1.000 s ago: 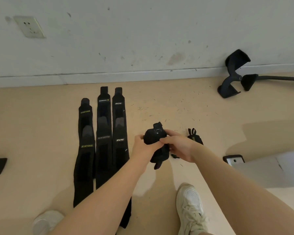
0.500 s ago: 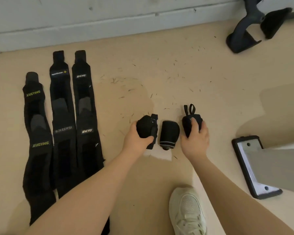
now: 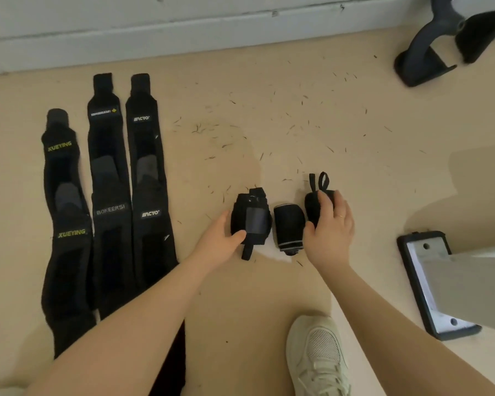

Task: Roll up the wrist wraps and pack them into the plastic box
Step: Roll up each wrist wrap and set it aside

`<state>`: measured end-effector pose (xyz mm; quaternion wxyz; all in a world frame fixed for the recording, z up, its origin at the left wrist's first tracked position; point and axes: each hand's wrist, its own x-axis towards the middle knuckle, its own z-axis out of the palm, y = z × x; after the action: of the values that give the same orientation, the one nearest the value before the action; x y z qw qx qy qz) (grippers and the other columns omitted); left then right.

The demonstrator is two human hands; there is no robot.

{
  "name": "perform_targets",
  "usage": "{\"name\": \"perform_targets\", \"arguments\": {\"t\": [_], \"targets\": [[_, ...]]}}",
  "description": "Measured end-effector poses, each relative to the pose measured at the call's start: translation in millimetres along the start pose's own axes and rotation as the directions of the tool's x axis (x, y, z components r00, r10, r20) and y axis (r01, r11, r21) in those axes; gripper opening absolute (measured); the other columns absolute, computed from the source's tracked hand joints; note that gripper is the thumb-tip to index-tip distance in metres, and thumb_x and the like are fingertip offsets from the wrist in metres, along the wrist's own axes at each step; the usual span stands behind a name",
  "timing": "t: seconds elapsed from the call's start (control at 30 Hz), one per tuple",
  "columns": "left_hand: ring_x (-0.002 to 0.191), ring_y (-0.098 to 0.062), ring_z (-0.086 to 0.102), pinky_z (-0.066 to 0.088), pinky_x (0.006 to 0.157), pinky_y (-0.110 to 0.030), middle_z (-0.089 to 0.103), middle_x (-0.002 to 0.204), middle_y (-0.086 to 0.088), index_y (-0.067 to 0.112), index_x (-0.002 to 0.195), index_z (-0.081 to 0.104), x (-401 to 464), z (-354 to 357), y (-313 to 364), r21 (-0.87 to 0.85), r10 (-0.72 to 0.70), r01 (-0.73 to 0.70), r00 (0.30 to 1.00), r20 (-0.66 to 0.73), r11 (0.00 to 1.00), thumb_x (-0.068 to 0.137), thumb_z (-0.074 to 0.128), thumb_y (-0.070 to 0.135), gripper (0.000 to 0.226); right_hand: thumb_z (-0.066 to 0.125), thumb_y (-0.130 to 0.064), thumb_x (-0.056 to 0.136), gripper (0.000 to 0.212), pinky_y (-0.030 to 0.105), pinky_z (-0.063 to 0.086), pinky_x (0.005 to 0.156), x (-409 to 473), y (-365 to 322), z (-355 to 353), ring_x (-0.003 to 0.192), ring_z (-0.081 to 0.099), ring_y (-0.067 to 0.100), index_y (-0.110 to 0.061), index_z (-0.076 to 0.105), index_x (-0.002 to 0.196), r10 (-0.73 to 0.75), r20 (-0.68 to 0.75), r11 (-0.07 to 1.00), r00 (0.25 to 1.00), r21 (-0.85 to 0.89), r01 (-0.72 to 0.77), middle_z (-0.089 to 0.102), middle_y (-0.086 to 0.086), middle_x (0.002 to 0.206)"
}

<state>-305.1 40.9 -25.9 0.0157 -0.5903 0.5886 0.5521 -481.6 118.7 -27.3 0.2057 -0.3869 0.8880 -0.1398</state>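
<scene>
The floor [image 3: 297, 110] is the largest thing here, pale and littered with small dark fibres, and on its left lie three flat wrist wraps [image 3: 109, 195] side by side — long black strips, lettered, not yet rolled. To the right a metal bracket [image 3: 429, 281] juts in, and a dark stand [image 3: 423, 55] sits by the wall. A white shoe [image 3: 317, 355] shows at the bottom.

Smaller, in the middle, three rolled wraps stand in a row. The left hand [image 3: 220, 244] curls around the left roll [image 3: 252, 221], thumb on its front, with a strap end poking out below. The middle roll [image 3: 287, 227] sits untouched between the hands. The right hand [image 3: 329, 227] closes over the right roll [image 3: 316, 207], whose thumb loop [image 3: 322, 180] sticks up behind.

The plastic box is nowhere in view.

These look light and soft — springy fabric that will likely try to unwind if the fastening slips. I'd judge the safest hold is around the roll's girth, pressing the loose end flat, not by the loop.
</scene>
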Motion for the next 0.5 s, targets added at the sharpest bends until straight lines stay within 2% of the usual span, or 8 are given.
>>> {"name": "perform_targets", "arguments": {"t": [0.07,0.17,0.27,0.37,0.43,0.5], "targets": [[0.139,-0.016,0.027,0.023,0.112,-0.031,0.027,0.154,0.0,0.017,0.149,0.024,-11,-22,-21,0.126,0.022,-0.017,0.999,-0.037,0.992,0.096,0.052,0.023,0.06,0.05,-0.005,0.089,0.052,0.04,0.015,0.115,-16,-31,7,0.143,0.016,0.03,-0.01,0.039,0.14,-0.161,0.056,0.985,0.985,0.07,0.157,0.023,0.013,0.154],[0.138,-0.015,0.029,0.023,0.111,-0.028,0.029,0.152,-0.002,0.014,0.144,0.035,-27,-59,-57,0.295,0.079,-0.035,0.987,-0.139,0.955,0.096,0.051,0.02,0.051,0.043,-0.003,0.093,0.042,0.034,0.018,0.115,-44,-77,29,0.143,0.015,0.023,-0.014,0.048,0.133,-0.319,0.325,0.945,0.89,0.179,0.273,0.022,0.005,0.154],[0.142,-0.017,0.022,0.022,0.113,-0.031,0.02,0.156,-0.001,0.016,0.145,0.035,-33,-92,-87,0.38,0.101,-0.015,0.973,-0.208,0.925,0.097,0.049,0.016,0.051,0.041,-0.003,0.096,0.045,0.036,0.022,0.116,-69,-117,56,0.144,0.015,0.019,-0.021,0.044,0.137,-0.333,0.548,0.942,0.767,0.22,0.252,0.019,-0.003,0.156],[0.143,-0.017,0.021,0.027,0.109,-0.027,0.01,0.159,0.003,0.021,0.149,0.026,-27,-115,-107,0.387,0.048,0.015,0.987,-0.154,0.922,0.099,0.044,0.015,0.054,0.041,-0.007,0.098,0.051,0.035,0.024,0.116,-79,-150,79,0.143,0.021,0.019,-0.022,0.033,0.146,-0.341,0.663,0.932,0.666,0.144,0.334,0.017,-0.003,0.157],[0.136,-0.016,0.034,0.033,0.103,-0.023,0.006,0.159,0.002,0.022,0.15,0.021,-23,-122,-116,0.378,0.011,0.034,0.993,-0.116,0.925,0.1,0.041,0.016,0.054,0.04,-0.009,0.099,0.053,0.033,0.023,0.116,-80,-169,93,0.142,0.023,0.02,-0.018,0.024,0.149,-0.325,0.674,0.937,0.663,0.132,0.325,0.018,0.001,0.157],[0.129,-0.017,0.042,0.039,0.097,-0.023,0.002,0.16,-0.001,0.021,0.151,0.014,-16,-124,-124,0.413,0.0,0.037,0.996,-0.088,0.91,0.101,0.039,0.017,0.057,0.04,-0.009,0.1,0.055,0.032,0.024,0.113,-76,-184,109,0.141,0.026,0.021,-0.014,0.018,0.15,-0.274,0.663,0.961,0.697,0.162,0.223,0.021,0.004,0.155]]}}
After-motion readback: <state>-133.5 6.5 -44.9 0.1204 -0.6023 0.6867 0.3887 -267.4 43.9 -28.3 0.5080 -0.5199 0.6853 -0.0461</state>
